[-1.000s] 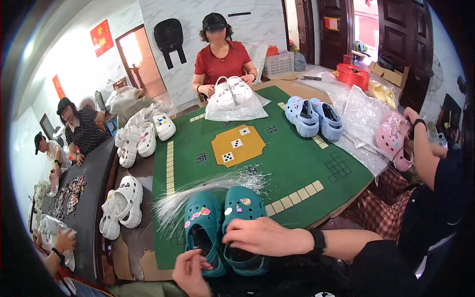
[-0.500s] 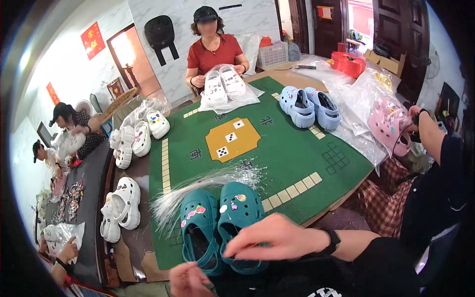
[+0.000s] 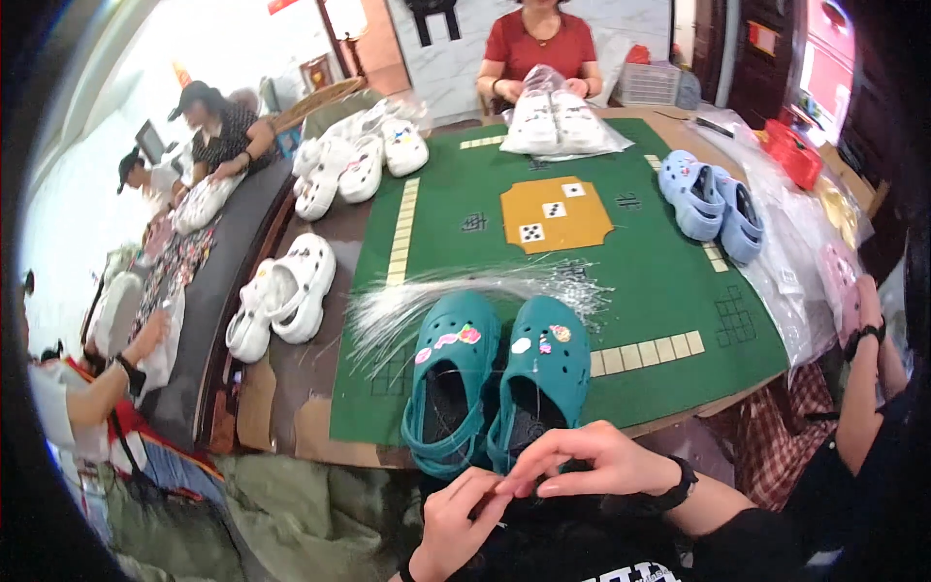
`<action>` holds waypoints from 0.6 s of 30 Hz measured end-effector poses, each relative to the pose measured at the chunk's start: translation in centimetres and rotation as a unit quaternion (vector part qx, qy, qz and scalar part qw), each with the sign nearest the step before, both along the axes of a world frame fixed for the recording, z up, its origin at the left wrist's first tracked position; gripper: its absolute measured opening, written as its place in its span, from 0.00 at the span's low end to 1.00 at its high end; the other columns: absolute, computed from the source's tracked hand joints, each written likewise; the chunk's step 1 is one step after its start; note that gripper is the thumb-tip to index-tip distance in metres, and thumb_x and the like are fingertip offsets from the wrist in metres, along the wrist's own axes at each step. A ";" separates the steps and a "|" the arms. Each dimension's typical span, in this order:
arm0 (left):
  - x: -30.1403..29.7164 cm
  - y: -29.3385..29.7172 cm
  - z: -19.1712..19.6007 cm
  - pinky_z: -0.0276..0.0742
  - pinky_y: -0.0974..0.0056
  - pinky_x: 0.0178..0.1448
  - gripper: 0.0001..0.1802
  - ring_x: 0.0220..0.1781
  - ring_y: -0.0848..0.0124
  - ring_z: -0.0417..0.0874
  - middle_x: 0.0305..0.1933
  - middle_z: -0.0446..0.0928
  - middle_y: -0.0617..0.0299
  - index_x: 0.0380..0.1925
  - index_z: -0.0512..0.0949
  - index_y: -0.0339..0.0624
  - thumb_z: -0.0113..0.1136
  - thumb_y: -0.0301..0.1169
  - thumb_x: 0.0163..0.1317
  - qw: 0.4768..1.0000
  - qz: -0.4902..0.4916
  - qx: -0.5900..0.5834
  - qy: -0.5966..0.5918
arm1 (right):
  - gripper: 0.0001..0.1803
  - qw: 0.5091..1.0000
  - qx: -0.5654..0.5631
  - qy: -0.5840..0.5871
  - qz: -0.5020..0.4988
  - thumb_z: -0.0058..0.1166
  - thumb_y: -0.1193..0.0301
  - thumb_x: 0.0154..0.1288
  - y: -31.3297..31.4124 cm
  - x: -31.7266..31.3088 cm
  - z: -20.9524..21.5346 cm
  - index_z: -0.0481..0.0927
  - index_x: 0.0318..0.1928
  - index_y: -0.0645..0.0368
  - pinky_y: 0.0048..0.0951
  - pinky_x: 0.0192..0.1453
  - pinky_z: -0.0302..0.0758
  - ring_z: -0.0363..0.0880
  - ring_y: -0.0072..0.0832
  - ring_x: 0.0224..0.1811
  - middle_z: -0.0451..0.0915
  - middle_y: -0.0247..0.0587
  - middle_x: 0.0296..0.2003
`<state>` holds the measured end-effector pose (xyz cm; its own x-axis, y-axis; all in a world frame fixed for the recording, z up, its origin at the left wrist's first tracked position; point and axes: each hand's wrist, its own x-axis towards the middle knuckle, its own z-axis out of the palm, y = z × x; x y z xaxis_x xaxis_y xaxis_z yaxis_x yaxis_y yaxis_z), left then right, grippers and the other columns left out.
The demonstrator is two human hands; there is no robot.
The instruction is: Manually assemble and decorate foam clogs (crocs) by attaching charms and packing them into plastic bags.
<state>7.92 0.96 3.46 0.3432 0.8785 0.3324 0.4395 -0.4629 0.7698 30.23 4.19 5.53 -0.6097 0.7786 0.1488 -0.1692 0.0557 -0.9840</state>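
Observation:
Two teal clogs, the left one (image 3: 465, 312) and the right one (image 3: 546, 315), stand side by side at the table's near edge, toes pointing away, with small colourful charms on their tops. My left hand (image 3: 464, 524) and my right hand (image 3: 596, 464) meet just behind the right clog's heel. Their thumbs and fingers are pinched together at the tips; whatever lies between them is too small to make out. A fine clear strand shows across the clogs' openings. Beyond the toes lies a bundle of thin clear plastic strands (image 3: 407, 303).
White clogs (image 3: 303, 291) stand on the brown surface at left, with more (image 3: 361, 167) behind. Blue clogs (image 3: 693, 194) sit on the green mat (image 3: 446, 218) at right, beside plastic bags (image 3: 781, 281). Opposite, a person in red (image 3: 538, 48) handles bagged white clogs (image 3: 558, 121). Other people work at left.
My hands, apart before, have come together behind the right clog. The view has tilted down and turned left. Across the table, the bagged white clogs now stand more upright.

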 end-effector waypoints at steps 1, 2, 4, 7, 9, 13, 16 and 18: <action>-0.3 -0.1 -0.8 0.76 0.69 0.32 0.08 0.28 0.72 0.81 0.39 0.82 0.58 0.45 0.79 0.35 0.57 0.21 0.67 0.999 -0.014 -0.034 -0.034 | 0.13 1.000 -0.002 -0.014 -0.012 0.58 0.71 0.70 -0.1 0.2 -0.1 0.80 0.51 0.63 0.23 0.48 0.78 0.84 0.21 0.46 0.86 0.37 0.44; -0.4 -0.2 -1.1 0.77 0.69 0.30 0.11 0.25 0.73 0.81 0.38 0.81 0.59 0.46 0.79 0.37 0.62 0.23 0.64 0.995 -0.032 -0.066 -0.071 | 0.12 0.997 0.044 -0.059 -0.026 0.60 0.72 0.68 0.1 0.7 0.1 0.82 0.49 0.63 0.24 0.48 0.79 0.85 0.23 0.46 0.86 0.38 0.44; -0.1 -0.4 -0.7 0.77 0.69 0.30 0.09 0.27 0.73 0.81 0.37 0.81 0.59 0.41 0.79 0.37 0.65 0.21 0.60 0.997 -0.019 -0.039 -0.062 | 0.08 0.994 0.067 -0.055 -0.059 0.60 0.74 0.66 -0.1 1.4 0.0 0.84 0.44 0.63 0.26 0.47 0.80 0.86 0.27 0.45 0.87 0.40 0.43; 0.1 -0.4 -0.4 0.78 0.69 0.31 0.08 0.28 0.73 0.82 0.37 0.81 0.61 0.38 0.80 0.38 0.67 0.21 0.58 0.999 -0.012 -0.007 -0.043 | 0.08 0.966 0.192 -0.126 -0.119 0.59 0.76 0.65 -0.1 1.5 0.9 0.85 0.44 0.63 0.27 0.48 0.81 0.86 0.29 0.46 0.87 0.40 0.43; 0.1 -0.5 -0.2 0.81 0.70 0.35 0.11 0.33 0.71 0.85 0.42 0.82 0.56 0.41 0.80 0.36 0.65 0.18 0.57 0.995 -0.036 -0.075 -0.051 | 0.08 0.921 0.306 -0.178 -0.163 0.59 0.77 0.65 0.1 0.9 1.0 0.85 0.44 0.64 0.28 0.49 0.81 0.86 0.30 0.47 0.87 0.40 0.43; 0.4 -0.2 -0.1 0.83 0.70 0.37 0.14 0.36 0.70 0.86 0.47 0.82 0.54 0.45 0.80 0.36 0.65 0.18 0.58 0.994 -0.027 -0.065 -0.081 | 0.08 0.968 0.110 0.040 -0.224 0.60 0.74 0.65 -0.7 -0.6 0.8 0.80 0.43 0.65 0.37 0.52 0.83 0.86 0.43 0.47 0.86 0.52 0.40; -0.7 -0.2 -0.6 0.84 0.70 0.39 0.19 0.39 0.69 0.87 0.50 0.81 0.53 0.51 0.79 0.35 0.64 0.16 0.58 0.996 -0.003 -0.038 -0.075 | 0.07 0.881 -0.093 0.404 -0.227 0.56 0.79 0.63 0.2 -1.3 2.9 0.70 0.37 0.61 0.35 0.42 0.85 0.83 0.33 0.28 0.80 0.42 0.27; -1.2 -0.2 -1.3 0.85 0.69 0.41 0.21 0.41 0.66 0.88 0.56 0.78 0.49 0.55 0.76 0.32 0.59 0.14 0.60 0.997 0.001 -0.013 -0.082 | 0.07 0.900 -0.119 0.363 -0.212 0.56 0.79 0.63 0.9 0.0 3.5 0.71 0.37 0.61 0.33 0.38 0.83 0.80 0.29 0.27 0.79 0.40 0.27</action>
